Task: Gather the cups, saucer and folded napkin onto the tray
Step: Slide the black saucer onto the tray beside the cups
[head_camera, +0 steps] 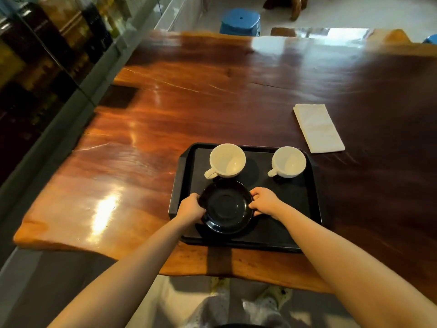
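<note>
two bare forearms reach forward from the bottom of the view, over a lap in pale patterned trousers, toward a glossy black round saucer (226,207). the left hand (190,207) grips the saucer's left rim and the right hand (264,201) grips its right rim, fingers curled around the edge on both sides. the saucer is over the near left part of a matte black rectangular plastic tray (307,233) with a raised lip and clipped corners; whether it rests flat on the tray or is held just above it cannot be told. at the far side of the tray stand two empty, smooth white ceramic cups, the left cup (227,160) and the right cup (289,162), each upright with its small loop handle pointing toward the near left. so both cups are on the tray and the saucer is there or nearly so. what appears left is the folded white paper napkin (318,128), a flat soft rectangle lying on the polished reddish-brown wooden table (165,110) beyond the tray's far right corner, apart from it. the tabletop is shiny with visible grain and bright reflections.
</note>
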`<state>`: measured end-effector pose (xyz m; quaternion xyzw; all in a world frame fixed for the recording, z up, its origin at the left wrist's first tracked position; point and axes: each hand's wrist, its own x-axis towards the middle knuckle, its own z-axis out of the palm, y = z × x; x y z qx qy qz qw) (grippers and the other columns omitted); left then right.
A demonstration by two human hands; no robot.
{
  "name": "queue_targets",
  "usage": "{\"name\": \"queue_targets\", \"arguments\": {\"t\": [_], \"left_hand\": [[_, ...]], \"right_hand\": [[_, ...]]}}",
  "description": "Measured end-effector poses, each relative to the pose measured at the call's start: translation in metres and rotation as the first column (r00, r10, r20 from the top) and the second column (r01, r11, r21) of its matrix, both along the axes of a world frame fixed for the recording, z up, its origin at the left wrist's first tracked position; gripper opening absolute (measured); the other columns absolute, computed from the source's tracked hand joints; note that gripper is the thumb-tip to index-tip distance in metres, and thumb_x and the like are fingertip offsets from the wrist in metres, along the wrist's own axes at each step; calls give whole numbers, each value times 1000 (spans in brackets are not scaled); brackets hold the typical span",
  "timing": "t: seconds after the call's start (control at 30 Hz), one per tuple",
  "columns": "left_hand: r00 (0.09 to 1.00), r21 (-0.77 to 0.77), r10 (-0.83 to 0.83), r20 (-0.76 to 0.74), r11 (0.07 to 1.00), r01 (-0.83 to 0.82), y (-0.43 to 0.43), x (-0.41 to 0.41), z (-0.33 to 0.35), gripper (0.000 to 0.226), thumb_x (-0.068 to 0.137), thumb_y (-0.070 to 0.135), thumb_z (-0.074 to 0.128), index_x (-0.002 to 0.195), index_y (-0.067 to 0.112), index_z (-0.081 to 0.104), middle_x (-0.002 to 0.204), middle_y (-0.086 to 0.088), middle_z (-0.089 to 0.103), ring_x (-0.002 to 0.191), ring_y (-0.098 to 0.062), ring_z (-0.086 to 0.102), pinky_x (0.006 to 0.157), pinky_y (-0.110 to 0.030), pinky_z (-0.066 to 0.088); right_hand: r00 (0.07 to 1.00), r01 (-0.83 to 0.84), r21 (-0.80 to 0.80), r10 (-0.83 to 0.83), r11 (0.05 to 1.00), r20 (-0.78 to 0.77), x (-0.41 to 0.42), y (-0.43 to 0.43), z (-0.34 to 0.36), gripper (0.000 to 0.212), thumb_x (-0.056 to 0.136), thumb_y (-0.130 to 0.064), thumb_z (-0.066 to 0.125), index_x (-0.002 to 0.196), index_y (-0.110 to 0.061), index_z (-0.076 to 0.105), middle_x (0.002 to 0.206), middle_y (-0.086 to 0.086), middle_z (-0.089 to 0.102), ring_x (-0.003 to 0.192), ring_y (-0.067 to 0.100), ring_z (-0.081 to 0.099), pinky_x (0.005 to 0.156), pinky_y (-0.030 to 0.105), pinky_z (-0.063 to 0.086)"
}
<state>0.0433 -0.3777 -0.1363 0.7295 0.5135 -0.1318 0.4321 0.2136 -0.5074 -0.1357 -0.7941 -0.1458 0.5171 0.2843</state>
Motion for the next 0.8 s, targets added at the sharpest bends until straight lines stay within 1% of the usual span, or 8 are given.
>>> {"name": "queue_targets", "arguments": {"t": [0.1,0.17,0.3,0.43,0.53,0.63,0.7,0.8], "left_hand": [[996,35,-63,-55,997,65,6,3,1,34,85,10,59,118,5,51,112,-15,62,99,-30,64,81,-39,56],[991,35,-98,-90,994,101,10,4,2,35,86,13,58,118,4,51,111,-15,63,92,-29,67,80,-40,58],[966,115,-208,-154,967,226,20,9,11,33,88,19,53,119,9,51,113,-12,61,82,-23,59,72,-34,53],[940,250,-286,-186,911,327,36,17,28,22,84,18,49,99,11,63,97,-8,65,92,-27,62,74,-34,49],[903,238,-384,-192,874,423,47,30,51,15,83,22,49,74,13,58,71,-5,56,72,-26,54,61,-30,42],[833,179,-492,-254,822,540,53,48,79,22,87,27,50,76,11,60,59,-3,50,59,-22,50,49,-25,39],[784,175,-539,-310,778,604,55,63,94,23,89,28,49,81,10,63,65,-4,57,60,-22,53,46,-24,39],[721,122,-588,-366,738,663,55,87,116,34,93,31,47,101,3,66,97,-13,70,82,-26,67,43,-23,41]], "right_hand": [[1000,-3,2,3,1000,17,-1,3,-3,28,82,10,55,105,-6,57,78,7,59,86,23,63,76,37,59],[1000,-13,-10,13,1000,20,-2,4,-1,28,83,7,56,108,-5,57,81,7,60,85,23,64,75,36,60],[988,-129,-109,138,986,76,1,9,9,36,84,-2,59,118,-10,51,108,14,60,99,27,63,78,37,59],[975,-189,-136,202,973,90,15,11,28,44,87,-3,59,128,-9,46,119,17,57,105,28,61,86,38,56],[964,-254,-154,263,955,41,30,9,50,42,89,-6,59,129,-8,47,123,15,54,108,27,58,92,40,52],[949,-303,-172,313,937,35,46,9,73,38,90,-10,58,127,-9,50,131,13,51,115,29,57,91,40,51],[939,-328,-195,341,925,37,57,10,88,36,91,-12,57,127,-9,50,132,12,51,117,28,56,91,39,50],[917,-371,-238,394,898,57,75,10,111,32,90,-18,59,121,-11,55,124,10,56,109,25,60,89,39,53]]}}
